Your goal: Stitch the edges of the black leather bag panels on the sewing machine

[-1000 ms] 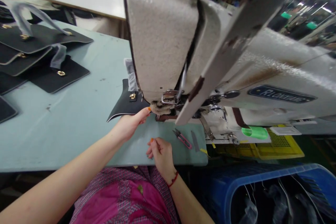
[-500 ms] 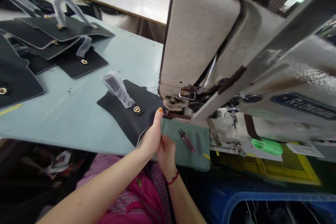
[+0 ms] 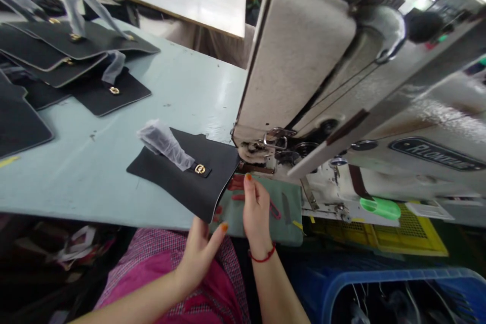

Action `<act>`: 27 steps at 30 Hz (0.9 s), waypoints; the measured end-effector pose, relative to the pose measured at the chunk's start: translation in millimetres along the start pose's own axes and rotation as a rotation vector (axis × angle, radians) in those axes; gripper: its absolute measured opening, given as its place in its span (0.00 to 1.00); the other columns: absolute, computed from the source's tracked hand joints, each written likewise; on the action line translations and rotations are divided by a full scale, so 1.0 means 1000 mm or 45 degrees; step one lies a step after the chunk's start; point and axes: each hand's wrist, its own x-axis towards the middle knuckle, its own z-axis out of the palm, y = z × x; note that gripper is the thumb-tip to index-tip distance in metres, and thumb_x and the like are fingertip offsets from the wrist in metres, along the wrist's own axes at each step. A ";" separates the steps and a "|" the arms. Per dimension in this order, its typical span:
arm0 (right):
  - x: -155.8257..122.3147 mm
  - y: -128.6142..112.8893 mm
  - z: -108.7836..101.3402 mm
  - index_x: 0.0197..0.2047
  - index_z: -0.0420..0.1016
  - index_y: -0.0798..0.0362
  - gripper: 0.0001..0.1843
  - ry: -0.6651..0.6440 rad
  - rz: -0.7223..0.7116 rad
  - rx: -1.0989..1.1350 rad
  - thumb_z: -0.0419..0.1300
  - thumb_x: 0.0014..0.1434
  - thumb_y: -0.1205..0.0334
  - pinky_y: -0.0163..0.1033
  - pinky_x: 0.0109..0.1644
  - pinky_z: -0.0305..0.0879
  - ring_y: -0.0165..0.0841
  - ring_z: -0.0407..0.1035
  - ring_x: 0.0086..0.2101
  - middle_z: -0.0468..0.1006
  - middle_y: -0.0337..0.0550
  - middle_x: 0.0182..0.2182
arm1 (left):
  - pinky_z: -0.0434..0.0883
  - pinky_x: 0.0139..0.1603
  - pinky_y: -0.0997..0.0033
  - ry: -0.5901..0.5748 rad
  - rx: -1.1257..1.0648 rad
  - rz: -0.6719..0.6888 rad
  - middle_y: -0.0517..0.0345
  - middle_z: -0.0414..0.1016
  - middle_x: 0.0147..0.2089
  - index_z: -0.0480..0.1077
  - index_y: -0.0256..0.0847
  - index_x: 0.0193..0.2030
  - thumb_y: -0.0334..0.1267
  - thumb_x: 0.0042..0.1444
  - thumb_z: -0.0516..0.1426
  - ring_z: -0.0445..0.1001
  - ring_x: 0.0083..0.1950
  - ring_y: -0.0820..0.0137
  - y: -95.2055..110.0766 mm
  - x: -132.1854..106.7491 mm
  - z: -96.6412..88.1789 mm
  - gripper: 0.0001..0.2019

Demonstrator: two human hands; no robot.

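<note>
A black leather bag panel [image 3: 190,182] lies on the table with its right corner at the sewing machine's [image 3: 296,71] needle area. A handle wrapped in clear plastic [image 3: 163,144] and a gold metal fitting [image 3: 200,168] sit on it. My left hand [image 3: 199,253] is at the panel's near corner, thumb spread away, fingers partly hidden behind the leather edge. To the right of the panel, my right hand [image 3: 256,212] stretches its fingers toward the edge; I see nothing held in it. Pink-handled thread snips [image 3: 275,210] are mostly hidden behind my right hand.
Several black bag pieces with wrapped handles [image 3: 87,40] are stacked at the left of the blue-green table [image 3: 94,172]. A blue basket [image 3: 379,278] stands low at the right. A yellow crate [image 3: 410,233] and a green plastic scoop-like piece [image 3: 379,208] are under the machine.
My left hand has let its thumb off the panel's top and moved down toward me. My right hand has risen to the panel's right edge, fingers extended. The panel has turned slightly.
</note>
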 end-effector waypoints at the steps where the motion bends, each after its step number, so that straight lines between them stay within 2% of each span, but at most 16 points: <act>1: 0.003 -0.006 0.004 0.24 0.66 0.52 0.26 -0.034 0.002 0.022 0.50 0.66 0.43 0.35 0.29 0.62 0.31 0.63 0.26 0.69 0.40 0.23 | 0.69 0.60 0.53 -0.026 0.131 0.075 0.55 0.72 0.54 0.68 0.57 0.54 0.47 0.52 0.62 0.69 0.59 0.50 -0.005 -0.009 -0.027 0.21; 3: 0.009 -0.015 0.012 0.21 0.57 0.51 0.28 -0.084 -0.035 0.014 0.51 0.65 0.42 0.34 0.26 0.53 0.28 0.55 0.23 0.59 0.36 0.19 | 0.67 0.60 0.49 0.078 0.430 0.305 0.59 0.68 0.57 0.64 0.67 0.57 0.45 0.56 0.58 0.68 0.58 0.50 -0.006 -0.008 -0.083 0.22; 4: 0.012 -0.019 0.017 0.20 0.54 0.51 0.28 -0.094 -0.070 -0.014 0.52 0.65 0.42 0.34 0.25 0.49 0.27 0.52 0.22 0.56 0.34 0.18 | 0.65 0.61 0.46 0.094 0.611 0.456 0.58 0.65 0.59 0.62 0.68 0.60 0.45 0.57 0.57 0.67 0.57 0.49 0.001 0.003 -0.108 0.24; 6: 0.013 -0.022 0.026 0.20 0.51 0.52 0.28 -0.082 -0.128 -0.068 0.54 0.65 0.45 0.35 0.25 0.44 0.25 0.48 0.22 0.52 0.33 0.18 | 0.59 0.65 0.44 -0.102 0.961 0.769 0.57 0.61 0.64 0.56 0.66 0.67 0.44 0.58 0.55 0.63 0.62 0.48 0.024 0.043 -0.141 0.29; 7: 0.013 -0.022 0.030 0.20 0.51 0.52 0.28 -0.063 -0.145 -0.078 0.54 0.65 0.46 0.35 0.26 0.43 0.25 0.48 0.22 0.52 0.33 0.18 | 0.56 0.68 0.44 -0.225 1.097 0.898 0.56 0.58 0.68 0.50 0.63 0.70 0.44 0.59 0.54 0.60 0.66 0.48 0.039 0.068 -0.146 0.33; 9: 0.011 -0.020 0.036 0.20 0.52 0.52 0.27 -0.012 -0.165 -0.080 0.53 0.65 0.48 0.35 0.26 0.43 0.25 0.48 0.23 0.52 0.33 0.18 | 0.52 0.70 0.43 -0.516 1.256 1.200 0.52 0.50 0.74 0.43 0.58 0.74 0.46 0.60 0.55 0.53 0.71 0.45 0.069 0.118 -0.137 0.38; 11: 0.009 -0.017 0.039 0.21 0.54 0.53 0.26 0.033 -0.189 -0.100 0.52 0.66 0.48 0.35 0.27 0.43 0.25 0.49 0.23 0.53 0.33 0.19 | 0.52 0.70 0.42 -0.805 1.362 1.379 0.46 0.44 0.76 0.41 0.51 0.75 0.52 0.59 0.58 0.51 0.72 0.43 0.093 0.158 -0.113 0.42; 13: 0.007 -0.013 0.039 0.21 0.56 0.53 0.26 0.050 -0.208 -0.122 0.51 0.66 0.47 0.35 0.27 0.43 0.25 0.50 0.23 0.55 0.33 0.19 | 0.51 0.70 0.39 -1.017 1.431 1.503 0.40 0.46 0.75 0.41 0.45 0.75 0.60 0.56 0.58 0.53 0.72 0.41 0.109 0.182 -0.089 0.47; 15: 0.008 -0.011 0.037 0.21 0.56 0.53 0.26 0.040 -0.208 -0.131 0.52 0.66 0.46 0.34 0.26 0.43 0.25 0.50 0.23 0.55 0.33 0.19 | 0.54 0.69 0.40 -1.150 1.488 1.532 0.36 0.51 0.73 0.43 0.41 0.75 0.64 0.54 0.56 0.57 0.70 0.42 0.117 0.188 -0.072 0.49; 17: 0.009 -0.010 0.033 0.21 0.55 0.53 0.27 0.015 -0.196 -0.127 0.52 0.66 0.46 0.34 0.26 0.43 0.25 0.50 0.23 0.54 0.33 0.19 | 0.61 0.66 0.45 -1.168 1.560 1.481 0.34 0.55 0.70 0.43 0.40 0.75 0.65 0.54 0.55 0.61 0.67 0.44 0.121 0.182 -0.066 0.49; 20: 0.011 -0.011 0.024 0.20 0.54 0.53 0.27 -0.039 -0.184 -0.122 0.53 0.65 0.45 0.34 0.26 0.43 0.25 0.49 0.23 0.52 0.33 0.19 | 0.68 0.59 0.50 -1.020 1.686 1.395 0.34 0.60 0.66 0.44 0.39 0.74 0.65 0.55 0.55 0.66 0.61 0.46 0.121 0.160 -0.066 0.48; 23: 0.014 -0.013 0.014 0.20 0.54 0.52 0.27 -0.118 -0.159 -0.120 0.53 0.64 0.45 0.34 0.26 0.43 0.25 0.48 0.23 0.52 0.33 0.20 | 0.70 0.56 0.50 -0.863 1.781 1.344 0.35 0.63 0.62 0.47 0.38 0.72 0.65 0.56 0.54 0.69 0.57 0.48 0.122 0.137 -0.066 0.46; 27: 0.021 -0.017 0.006 0.20 0.51 0.52 0.27 -0.180 -0.123 -0.123 0.54 0.63 0.45 0.35 0.25 0.42 0.25 0.46 0.23 0.50 0.33 0.20 | 0.70 0.56 0.52 -0.779 1.832 1.291 0.37 0.64 0.61 0.51 0.37 0.71 0.64 0.58 0.53 0.70 0.56 0.50 0.125 0.122 -0.059 0.42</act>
